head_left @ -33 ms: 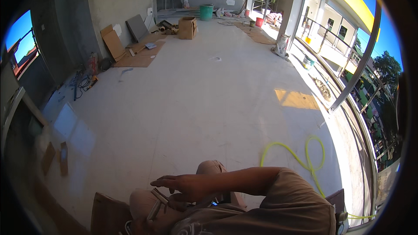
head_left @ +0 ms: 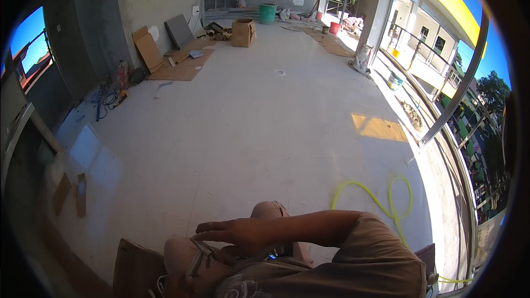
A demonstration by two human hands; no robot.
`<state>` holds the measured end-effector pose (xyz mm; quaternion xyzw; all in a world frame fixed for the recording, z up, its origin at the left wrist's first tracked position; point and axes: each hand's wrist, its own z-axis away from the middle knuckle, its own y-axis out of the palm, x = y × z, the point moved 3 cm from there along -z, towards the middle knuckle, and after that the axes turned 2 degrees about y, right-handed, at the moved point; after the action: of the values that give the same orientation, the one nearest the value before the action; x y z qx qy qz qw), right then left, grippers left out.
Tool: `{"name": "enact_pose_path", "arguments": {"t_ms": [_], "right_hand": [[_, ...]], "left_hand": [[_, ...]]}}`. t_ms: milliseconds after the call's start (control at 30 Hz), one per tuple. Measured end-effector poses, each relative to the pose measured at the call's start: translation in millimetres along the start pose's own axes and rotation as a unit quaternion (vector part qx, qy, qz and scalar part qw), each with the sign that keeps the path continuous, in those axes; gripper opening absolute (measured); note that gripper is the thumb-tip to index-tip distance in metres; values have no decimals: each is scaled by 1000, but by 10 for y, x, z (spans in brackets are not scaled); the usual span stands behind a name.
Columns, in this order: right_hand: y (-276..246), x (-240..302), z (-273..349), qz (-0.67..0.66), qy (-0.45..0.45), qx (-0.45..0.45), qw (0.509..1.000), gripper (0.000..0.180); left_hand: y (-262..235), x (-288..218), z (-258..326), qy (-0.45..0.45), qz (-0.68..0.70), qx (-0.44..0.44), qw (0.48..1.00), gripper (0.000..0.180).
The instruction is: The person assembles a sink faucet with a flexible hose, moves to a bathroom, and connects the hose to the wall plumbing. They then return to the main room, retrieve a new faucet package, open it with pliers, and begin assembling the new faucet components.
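Note:
My right hand [head_left: 238,233] reaches across in front of my body, its fingers stretched out to the left. Just below its fingertips is a slim, pale-edged tool [head_left: 200,256] with a short crosspiece at its upper end; its exact kind is unclear. My left hand [head_left: 190,283] is low in deep shade, around the lower part of this tool, its fingers mostly hidden. Both hands are over my lap, between my bent knees [head_left: 269,209]. A small blue-lit spot [head_left: 273,256] shows beneath my right forearm.
A yellow-green hose [head_left: 381,204] loops on the pale floor [head_left: 237,132] to the right. Brown strips [head_left: 81,194] lie left. Farther off are a cardboard box [head_left: 242,34], flattened cardboard [head_left: 185,69], a green tub [head_left: 268,14] and corded tools [head_left: 113,99]. A railing [head_left: 458,88] runs along the right.
The view has shifted slightly, so the far room sits a little higher and to the right. My right hand is slightly farther right, its fingers still stretched out.

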<state>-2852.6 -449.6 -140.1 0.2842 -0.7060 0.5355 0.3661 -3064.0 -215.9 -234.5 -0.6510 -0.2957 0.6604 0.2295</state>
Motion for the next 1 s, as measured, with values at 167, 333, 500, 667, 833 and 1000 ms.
{"name": "enact_pose_path", "arguments": {"t_ms": [167,333,500,667,833,1000], "right_hand": [[63,8,-98,145,-169,-11,975,45],[201,-45,-294,-173,278,8,945,31],[122,31,-424,28,244,86,965,34],[221,171,-525,191,-167,-10,967,29],[366,221,-511,268,-281,0,922,34],[595,51,-468,-19,149,36,988,37]], "left_hand": [[-104,-79,16,-172,313,228,906,39],[-278,-322,-201,-10,180,74,981,42],[-313,-281,-200,2,191,57,980,41],[-152,-73,-280,-77,222,263,936,39],[-48,48,-362,-87,142,200,966,28],[-69,102,-449,-37,-114,-51,991,16]]}}
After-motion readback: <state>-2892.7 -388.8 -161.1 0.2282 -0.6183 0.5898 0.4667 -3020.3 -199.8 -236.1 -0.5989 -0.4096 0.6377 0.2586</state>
